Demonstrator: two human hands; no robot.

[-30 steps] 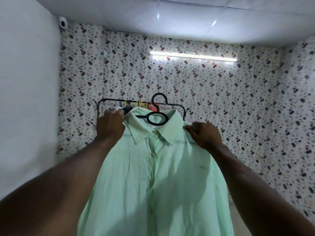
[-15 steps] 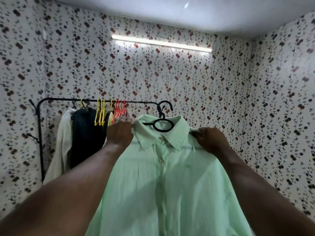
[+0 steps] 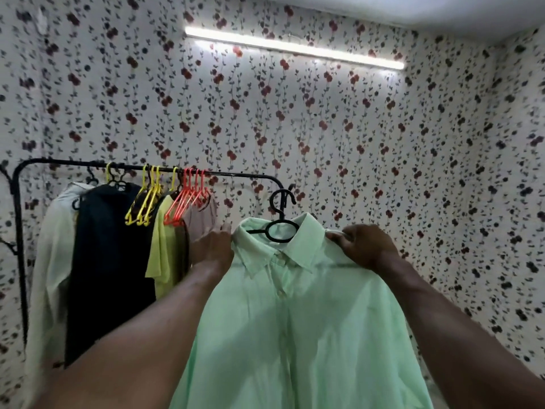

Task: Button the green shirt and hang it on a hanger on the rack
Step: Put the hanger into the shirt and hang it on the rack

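Swung closer to the rack (image 3: 236,174), the green shirt (image 3: 295,320) rides its black hanger (image 3: 281,228), left hand (image 3: 212,249) and right hand (image 3: 365,246) each pinching a shoulder. With the hook below the rail's right corner, a low lift could miss.

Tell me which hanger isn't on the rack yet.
The black hanger inside the green shirt, gripped by left hand and right hand; its hook looks clear of the rail. Yellow hangers and orange hangers hang there.
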